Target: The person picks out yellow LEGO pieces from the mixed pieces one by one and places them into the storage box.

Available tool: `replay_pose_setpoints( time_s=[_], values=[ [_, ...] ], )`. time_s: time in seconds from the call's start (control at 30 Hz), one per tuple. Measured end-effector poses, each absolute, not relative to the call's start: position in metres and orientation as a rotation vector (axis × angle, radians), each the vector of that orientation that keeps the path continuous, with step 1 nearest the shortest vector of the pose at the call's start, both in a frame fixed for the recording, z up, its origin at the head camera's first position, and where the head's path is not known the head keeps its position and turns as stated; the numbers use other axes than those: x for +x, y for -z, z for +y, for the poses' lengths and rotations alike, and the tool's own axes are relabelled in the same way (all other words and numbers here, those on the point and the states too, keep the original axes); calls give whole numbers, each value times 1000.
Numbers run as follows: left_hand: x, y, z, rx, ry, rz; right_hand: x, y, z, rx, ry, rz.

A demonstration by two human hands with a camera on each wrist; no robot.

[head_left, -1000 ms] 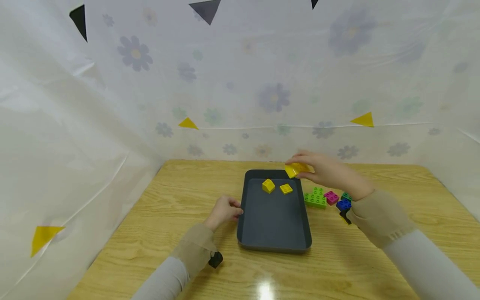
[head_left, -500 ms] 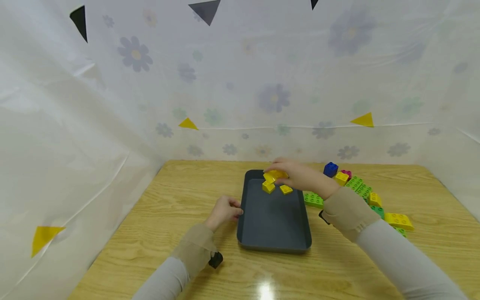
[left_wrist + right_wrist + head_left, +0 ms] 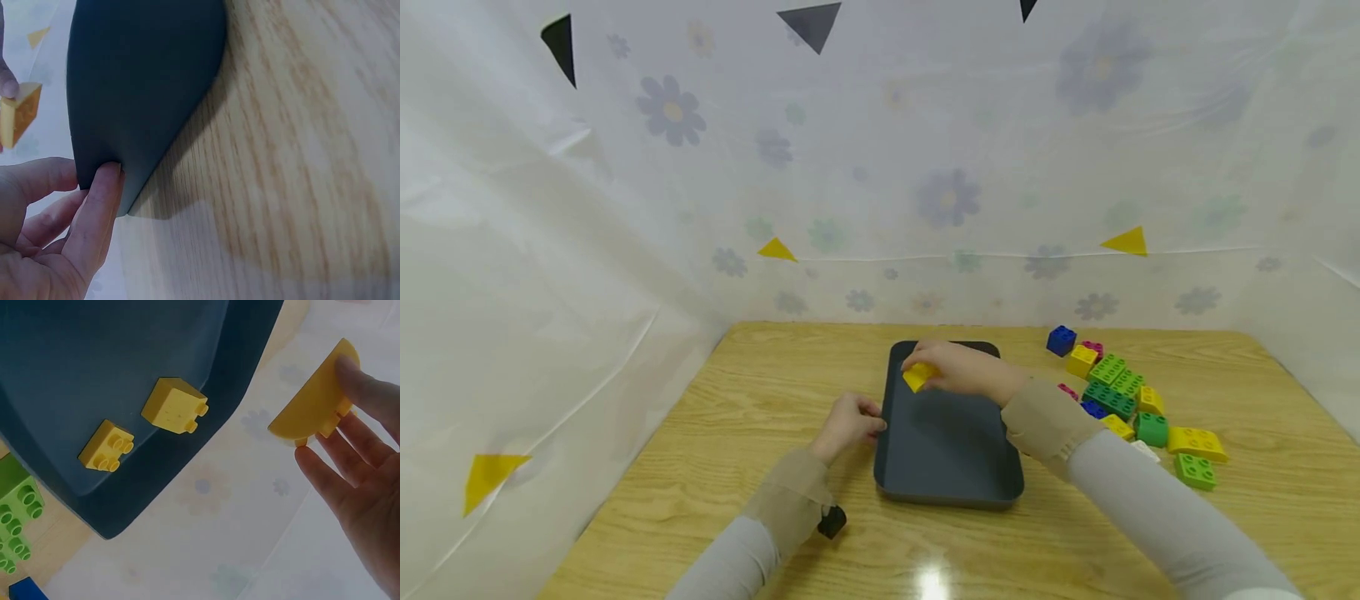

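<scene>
My right hand point(image 3: 955, 367) pinches yellow half-round plastic block point(image 3: 312, 397) above far left of dark-grey rectangular tray point(image 3: 951, 454); left hand point(image 3: 848, 427) pinches tray's left rim. I'd lower gently, tray steady.

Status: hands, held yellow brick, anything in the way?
Right hand holds yellow brick above tray. Left hand grips tray. Two other bricks inside tray, possible obstruction.

Right hand point(image 3: 375, 487) pinches a curved brick point(image 3: 315, 397), yellow and studded, apart from a dark tray point(image 3: 81, 369).
Inside, along one end edge, a sloped yellow brick point(image 3: 172, 407) sits near one corner, a flat yellow brick point(image 3: 103, 447) near the other; outside the latter lie a studded green piece point(image 3: 15, 500) and part of a blue brick point(image 3: 26, 590).
</scene>
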State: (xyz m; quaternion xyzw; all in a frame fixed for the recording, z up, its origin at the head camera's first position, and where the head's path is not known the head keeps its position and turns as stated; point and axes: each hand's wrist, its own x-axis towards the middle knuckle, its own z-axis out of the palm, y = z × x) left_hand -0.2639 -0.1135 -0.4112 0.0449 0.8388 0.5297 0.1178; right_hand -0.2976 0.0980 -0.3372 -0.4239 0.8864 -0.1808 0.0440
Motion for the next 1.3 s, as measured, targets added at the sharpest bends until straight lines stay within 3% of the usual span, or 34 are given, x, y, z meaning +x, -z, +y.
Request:
replay_pose_setpoints(
  time_s=[1.3],
  values=[
    [-267,413,-116,107,-1515,2461,-311,400,61,-1049,303,2629]
  ],
)
